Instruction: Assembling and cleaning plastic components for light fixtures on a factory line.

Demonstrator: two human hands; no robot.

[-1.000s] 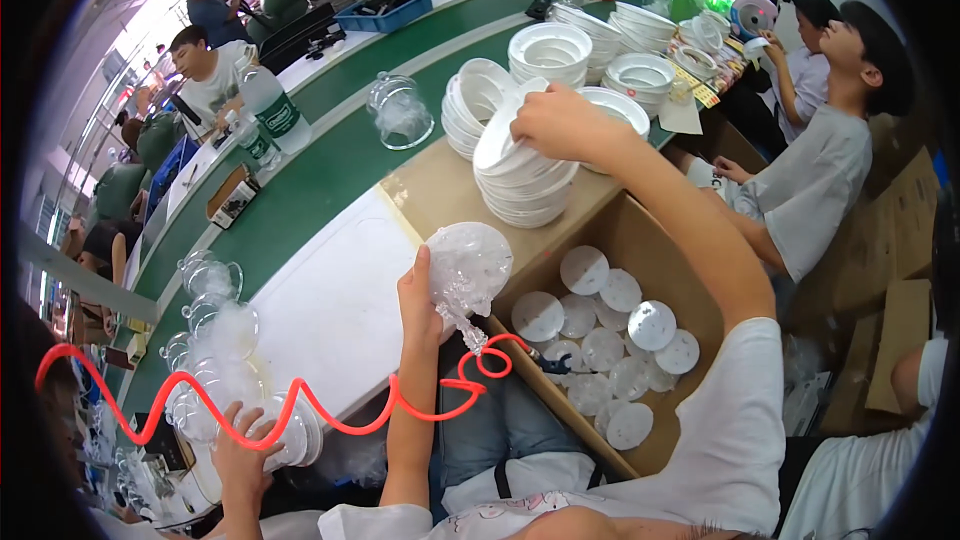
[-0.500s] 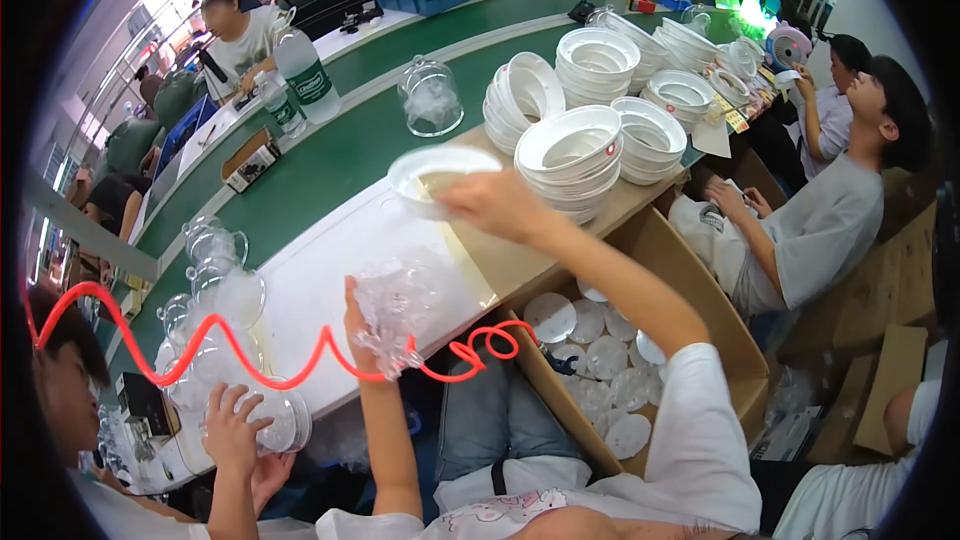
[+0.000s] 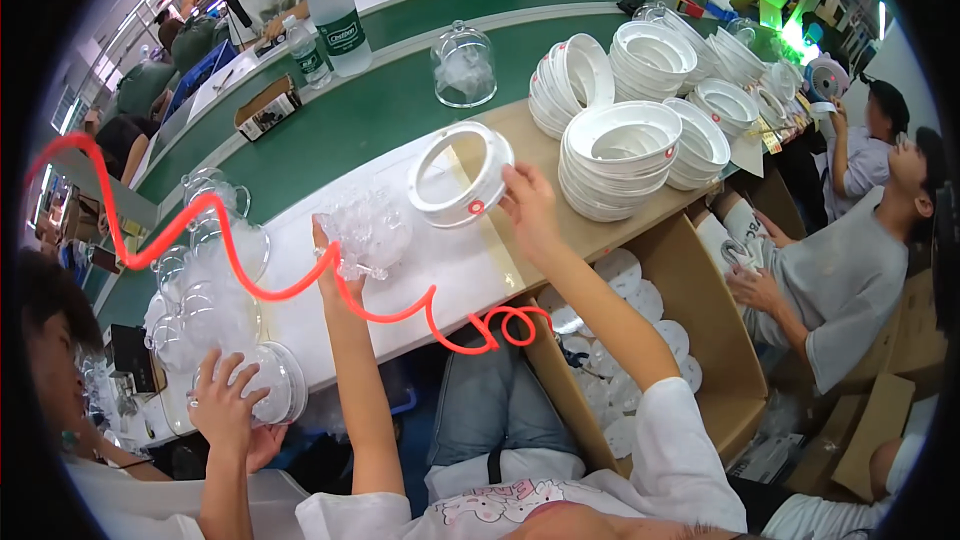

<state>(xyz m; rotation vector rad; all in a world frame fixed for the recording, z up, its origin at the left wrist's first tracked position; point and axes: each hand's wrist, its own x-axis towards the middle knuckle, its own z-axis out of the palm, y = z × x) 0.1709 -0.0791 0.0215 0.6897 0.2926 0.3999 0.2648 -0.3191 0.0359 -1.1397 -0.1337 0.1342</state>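
My right hand (image 3: pixel 527 202) grips a white plastic ring (image 3: pixel 460 175) by its right edge, tilted above the white work surface (image 3: pixel 440 280). My left hand (image 3: pixel 332 262) holds a clear plastic dome (image 3: pixel 368 228) just left of the ring and a little lower. The two parts are close together but apart. Both forearms come up from the lower edge.
Stacks of white rings (image 3: pixel 625 155) stand on the tan board to the right. A cardboard box (image 3: pixel 720 340) of white discs sits beside my right arm. A red coiled hose (image 3: pixel 250 285) crosses in front. Clear domes (image 3: pixel 200 300) crowd the left, where another person's hand (image 3: pixel 225 400) holds one. A green conveyor (image 3: pixel 370 110) runs behind.
My right hand has brought the white ring down from the stacks toward the left. My left hand has raised the clear dome toward it.
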